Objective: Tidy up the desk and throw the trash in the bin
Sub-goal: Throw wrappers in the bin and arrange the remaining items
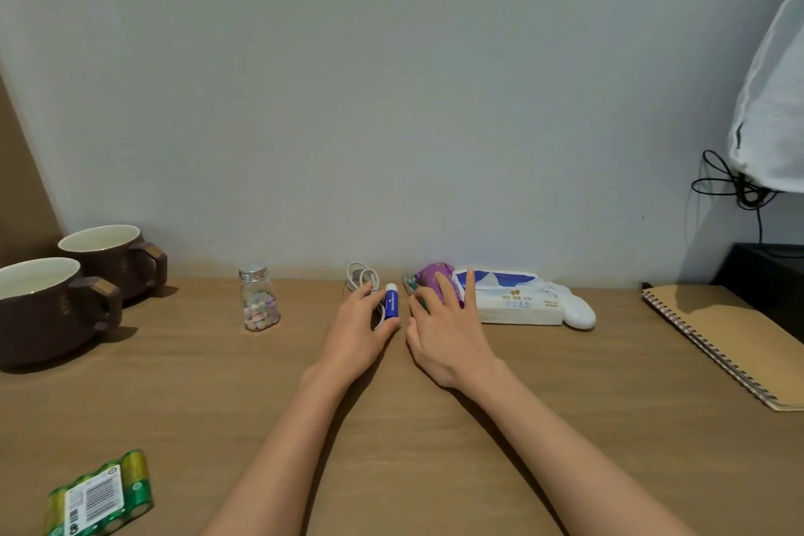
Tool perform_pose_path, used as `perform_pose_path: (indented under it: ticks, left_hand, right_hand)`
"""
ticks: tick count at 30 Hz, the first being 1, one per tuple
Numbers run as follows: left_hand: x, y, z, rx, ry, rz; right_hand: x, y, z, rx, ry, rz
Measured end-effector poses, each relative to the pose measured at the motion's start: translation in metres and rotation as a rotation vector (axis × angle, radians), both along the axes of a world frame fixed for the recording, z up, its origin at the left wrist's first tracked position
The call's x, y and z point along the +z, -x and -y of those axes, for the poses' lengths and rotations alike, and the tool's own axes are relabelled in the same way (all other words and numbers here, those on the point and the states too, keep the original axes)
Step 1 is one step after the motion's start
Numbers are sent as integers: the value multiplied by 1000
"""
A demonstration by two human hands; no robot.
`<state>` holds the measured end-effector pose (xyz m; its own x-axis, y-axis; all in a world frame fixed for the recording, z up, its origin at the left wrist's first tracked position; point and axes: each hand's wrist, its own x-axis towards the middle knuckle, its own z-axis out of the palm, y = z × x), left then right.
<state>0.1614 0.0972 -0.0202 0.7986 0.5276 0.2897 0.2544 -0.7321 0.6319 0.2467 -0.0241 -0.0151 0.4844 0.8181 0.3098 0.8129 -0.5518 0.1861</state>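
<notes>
Desk [195, 370]: I judge the step in hand to be gathering trash at centre frame, near the wall. Tissue pack [517, 302]: leave it in place. My right hand [443, 331] lies open, fingers on the purple wrapper [428, 274] touching the pack's left end; I close round it fully before lifting. My left hand [354, 331] pinches the blue tube [391, 302]. No bin shows.

At lower left the battery pack [102, 496] runs off the bottom edge. The right hand [448, 331] covers part of the purple wrapper [430, 277]. Print on the blue tube [391, 302] is unreadable.
</notes>
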Motion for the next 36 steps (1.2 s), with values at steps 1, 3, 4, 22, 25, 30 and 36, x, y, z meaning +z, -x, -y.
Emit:
perform_pose_path:
  ticks: [1, 3, 4, 22, 25, 30, 36]
  left_hand:
    - [0, -1, 2, -4, -1, -2]
    - [0, -3, 5, -7, -4, -4]
    - [0, -4, 6, -10, -3, 0]
    - [0, -25, 19, -56, -5, -12]
    - [-1, -24, 19, -52, -33, -22]
    - [5, -14, 18, -7, -118, -32]
    - [23, 19, 22, -39, -103, 10]
  right_hand:
    - [1, 0, 3, 5, -17, -30]
    - [8, 0, 13, 17, -100, -101]
    - [12, -3, 20, 23, -165, -140]
    - [-15, -114, 125, -395, -654, -629]
    - [-17, -117, 124, -402, -610, -621]
    - [-12, -107, 129, -383, -615, -598]
    - [18, -60, 125, -199, -766, -445]
